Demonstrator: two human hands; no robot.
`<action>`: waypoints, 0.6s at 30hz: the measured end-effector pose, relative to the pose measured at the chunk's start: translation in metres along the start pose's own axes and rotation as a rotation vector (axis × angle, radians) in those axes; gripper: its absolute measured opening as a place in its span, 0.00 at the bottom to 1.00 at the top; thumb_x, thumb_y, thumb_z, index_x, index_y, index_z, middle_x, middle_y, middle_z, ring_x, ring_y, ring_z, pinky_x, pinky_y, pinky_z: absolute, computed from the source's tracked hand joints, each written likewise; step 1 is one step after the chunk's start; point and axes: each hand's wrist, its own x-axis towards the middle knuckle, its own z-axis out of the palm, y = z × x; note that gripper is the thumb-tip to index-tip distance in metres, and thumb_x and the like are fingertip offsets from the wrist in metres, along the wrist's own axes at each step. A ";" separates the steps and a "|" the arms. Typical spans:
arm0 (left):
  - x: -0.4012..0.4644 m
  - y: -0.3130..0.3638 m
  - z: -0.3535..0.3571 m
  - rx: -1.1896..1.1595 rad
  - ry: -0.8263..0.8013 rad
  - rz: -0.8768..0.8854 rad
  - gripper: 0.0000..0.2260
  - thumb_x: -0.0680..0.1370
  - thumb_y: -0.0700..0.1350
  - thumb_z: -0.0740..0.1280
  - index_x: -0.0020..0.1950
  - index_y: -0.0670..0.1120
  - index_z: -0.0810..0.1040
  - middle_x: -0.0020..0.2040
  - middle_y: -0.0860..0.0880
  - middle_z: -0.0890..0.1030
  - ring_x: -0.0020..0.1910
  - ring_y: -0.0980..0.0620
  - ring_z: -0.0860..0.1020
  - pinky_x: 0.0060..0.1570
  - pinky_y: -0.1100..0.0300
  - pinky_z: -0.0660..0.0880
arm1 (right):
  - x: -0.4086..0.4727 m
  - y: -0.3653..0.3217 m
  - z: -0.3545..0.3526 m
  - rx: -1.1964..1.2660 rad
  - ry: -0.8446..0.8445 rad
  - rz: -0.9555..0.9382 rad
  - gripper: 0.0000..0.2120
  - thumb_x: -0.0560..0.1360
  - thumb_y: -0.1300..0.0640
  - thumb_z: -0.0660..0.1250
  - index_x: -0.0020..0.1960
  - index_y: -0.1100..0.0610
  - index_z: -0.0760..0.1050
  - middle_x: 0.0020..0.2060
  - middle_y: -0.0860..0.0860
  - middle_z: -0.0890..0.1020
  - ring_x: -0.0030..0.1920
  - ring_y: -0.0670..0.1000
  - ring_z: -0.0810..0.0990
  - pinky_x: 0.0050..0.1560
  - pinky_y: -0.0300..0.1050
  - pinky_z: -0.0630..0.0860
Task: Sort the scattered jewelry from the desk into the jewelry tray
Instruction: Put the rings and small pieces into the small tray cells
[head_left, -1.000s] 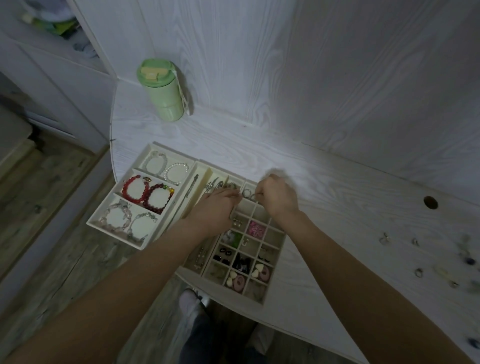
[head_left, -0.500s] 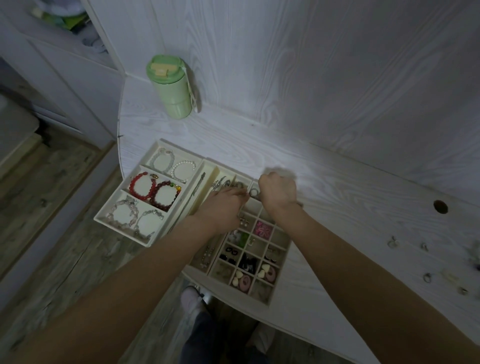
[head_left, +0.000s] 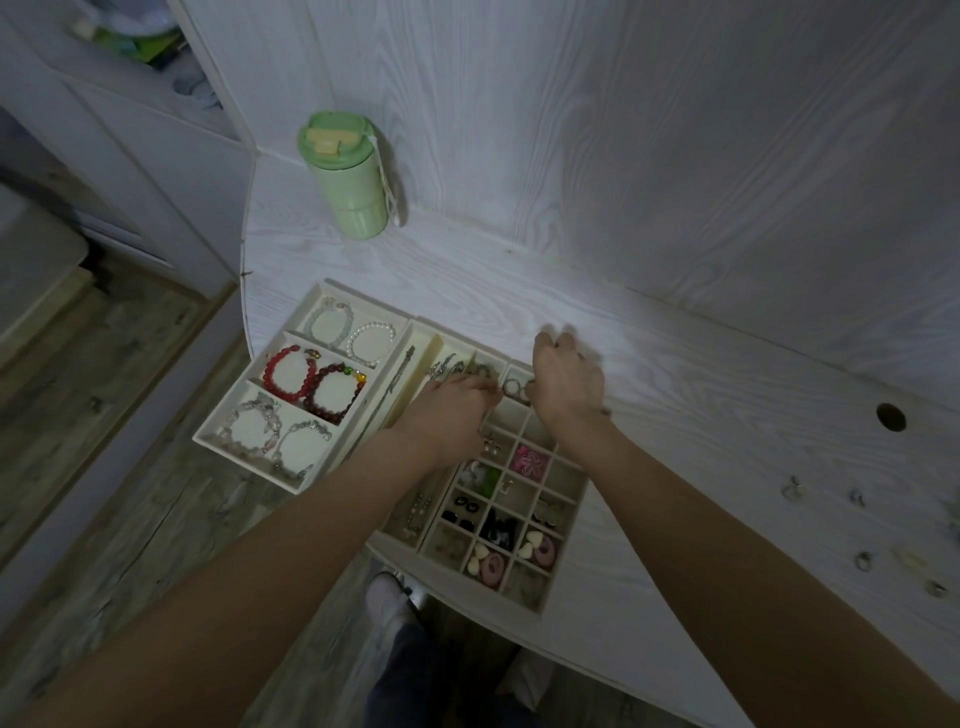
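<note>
Sorting, two hands (head_left: 569, 382), four trayed bracelets (head_left: 289, 373)

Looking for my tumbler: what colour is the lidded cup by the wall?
Pale green cup, seen in the head view.

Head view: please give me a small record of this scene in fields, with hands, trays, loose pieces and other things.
left hand: over the far cells of the grid tray, fingers curled; what it holds is hidden
right hand: at the far right corner of the tray, beside a ring in a cell; grip unclear
bracelet tray: left of the grid tray, holds bead bracelets, two of them red
loose pieces: several small ones on the desk, far right
cup: green, upright, in the desk's far left corner
</note>
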 end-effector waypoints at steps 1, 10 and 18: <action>-0.001 0.001 0.000 -0.002 0.000 -0.003 0.31 0.74 0.39 0.64 0.76 0.49 0.58 0.77 0.52 0.56 0.75 0.49 0.52 0.74 0.50 0.54 | 0.000 0.000 0.000 0.017 -0.018 0.017 0.25 0.75 0.63 0.67 0.68 0.62 0.63 0.63 0.61 0.70 0.54 0.58 0.78 0.43 0.47 0.73; -0.002 0.003 -0.002 -0.020 0.018 -0.001 0.30 0.74 0.38 0.64 0.75 0.48 0.61 0.76 0.51 0.59 0.75 0.49 0.55 0.73 0.51 0.55 | -0.001 0.003 0.002 0.126 -0.048 0.093 0.18 0.75 0.58 0.67 0.62 0.61 0.67 0.57 0.58 0.73 0.51 0.58 0.78 0.40 0.46 0.69; -0.001 0.003 -0.003 -0.016 0.003 -0.007 0.30 0.74 0.39 0.65 0.75 0.48 0.61 0.76 0.51 0.59 0.75 0.49 0.54 0.74 0.51 0.54 | 0.003 0.002 0.006 0.125 -0.054 0.109 0.15 0.76 0.57 0.66 0.60 0.60 0.69 0.57 0.58 0.74 0.50 0.56 0.78 0.39 0.45 0.69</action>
